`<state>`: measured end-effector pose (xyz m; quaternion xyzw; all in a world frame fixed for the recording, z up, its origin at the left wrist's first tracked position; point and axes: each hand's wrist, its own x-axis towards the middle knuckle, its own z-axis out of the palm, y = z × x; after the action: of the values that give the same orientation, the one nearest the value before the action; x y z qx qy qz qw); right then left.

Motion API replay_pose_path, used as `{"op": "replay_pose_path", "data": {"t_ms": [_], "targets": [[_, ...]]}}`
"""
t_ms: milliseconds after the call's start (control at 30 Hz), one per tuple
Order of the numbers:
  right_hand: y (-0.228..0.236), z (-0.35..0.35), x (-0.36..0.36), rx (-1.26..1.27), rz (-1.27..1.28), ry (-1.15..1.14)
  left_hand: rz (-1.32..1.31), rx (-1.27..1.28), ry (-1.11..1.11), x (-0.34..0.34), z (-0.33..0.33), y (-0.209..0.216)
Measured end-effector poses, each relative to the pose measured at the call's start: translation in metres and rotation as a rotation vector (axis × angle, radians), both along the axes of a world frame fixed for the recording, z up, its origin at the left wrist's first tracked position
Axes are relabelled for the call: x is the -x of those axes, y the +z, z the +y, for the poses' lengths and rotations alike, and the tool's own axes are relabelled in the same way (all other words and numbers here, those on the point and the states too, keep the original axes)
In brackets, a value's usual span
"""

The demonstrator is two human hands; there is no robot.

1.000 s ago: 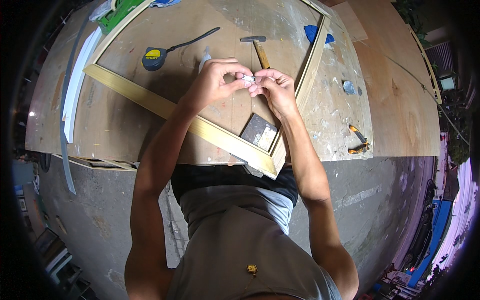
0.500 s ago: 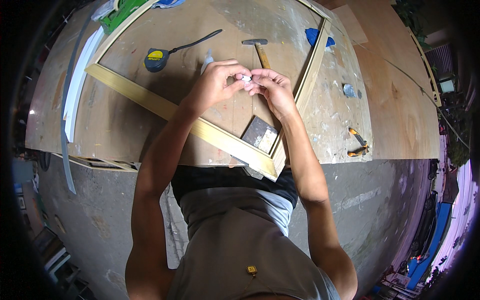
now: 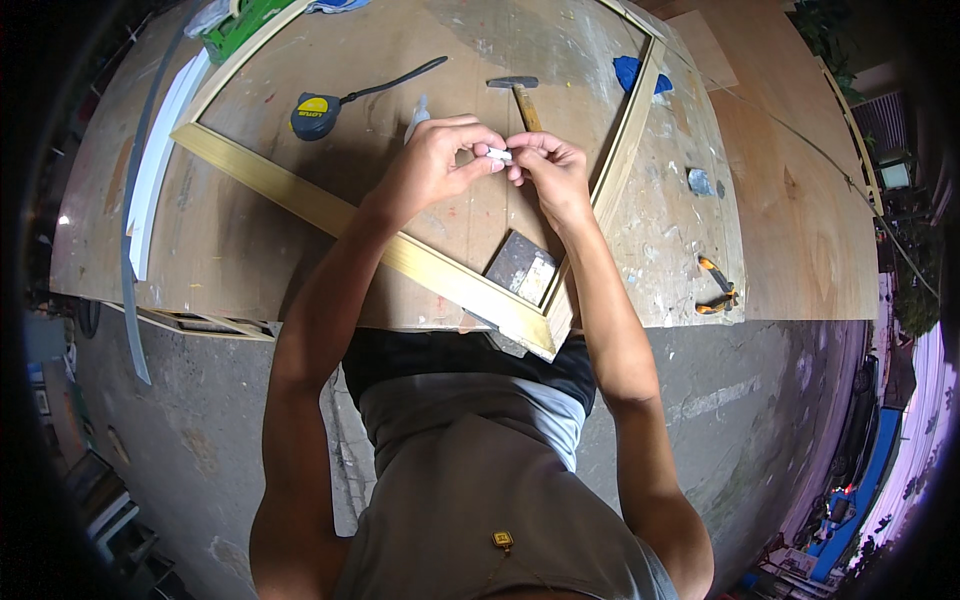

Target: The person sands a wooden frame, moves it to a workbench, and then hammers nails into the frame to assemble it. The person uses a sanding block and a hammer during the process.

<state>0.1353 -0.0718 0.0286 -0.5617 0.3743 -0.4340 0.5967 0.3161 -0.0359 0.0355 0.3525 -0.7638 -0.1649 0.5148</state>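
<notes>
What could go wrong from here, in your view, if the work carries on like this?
The small white piece, pinched by the left hand with the right hand at its end, might slip and drop.
The near corner of the wooden frame juts past the table, so the person's body could bump it.
The pliers lie near the table's edge and might get knocked off.

Grey concrete floor [image 3: 215, 430] below a paint-spattered wooden worktable [image 3: 240, 240], purplish-white glare [image 3: 922, 430] far right.
</notes>
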Motion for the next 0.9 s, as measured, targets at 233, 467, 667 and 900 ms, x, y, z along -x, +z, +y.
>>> {"op": "replay_pose_path", "data": {"t_ms": [233,467,667,900], "targets": [[0.007,-0.008,-0.004,-0.084,-0.041,0.057,-0.039,-0.084,0.086,0.002,0.002,-0.004],[0.008,-0.006,-0.002,-0.14,-0.156,0.201,-0.042,-0.092,0.138,0.001,0.004,-0.001],[-0.004,-0.016,0.0,-0.065,0.004,0.054,-0.032,-0.128,0.128,0.0,0.005,0.003],[0.007,-0.009,-0.008,0.029,0.072,0.008,-0.053,-0.061,0.168,0.001,0.005,0.001]]}}
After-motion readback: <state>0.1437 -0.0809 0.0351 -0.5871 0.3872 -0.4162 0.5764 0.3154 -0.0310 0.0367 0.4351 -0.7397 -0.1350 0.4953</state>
